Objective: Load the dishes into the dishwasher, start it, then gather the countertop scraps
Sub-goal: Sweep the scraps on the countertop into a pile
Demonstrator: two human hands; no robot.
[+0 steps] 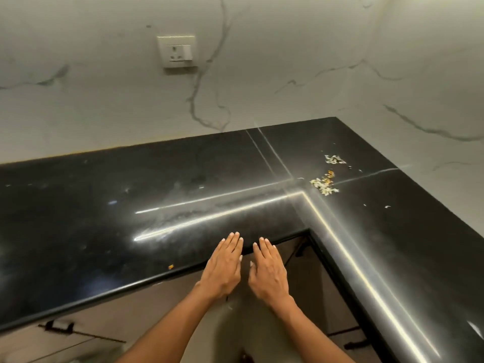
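Note:
A black L-shaped countertop [131, 205] fills the view. Two small piles of pale and orange scraps lie near its inner corner: one pile [324, 185] closer, another pile [334, 159] farther back. A single orange scrap [171, 266] sits near the front edge. My left hand [222, 265] lies flat with straight fingers, its fingertips over the counter's front edge. My right hand [267, 268] is held flat beside it, fingers straight, fingertips at the edge. Both hands hold nothing and are well short of the piles.
A marble-patterned wall [104, 100] backs the counter, with a white socket [177, 51] on it. A few stray flecks [387, 206] lie on the right wing of the counter. Cabinet fronts with dark handles [59, 327] run below the edge.

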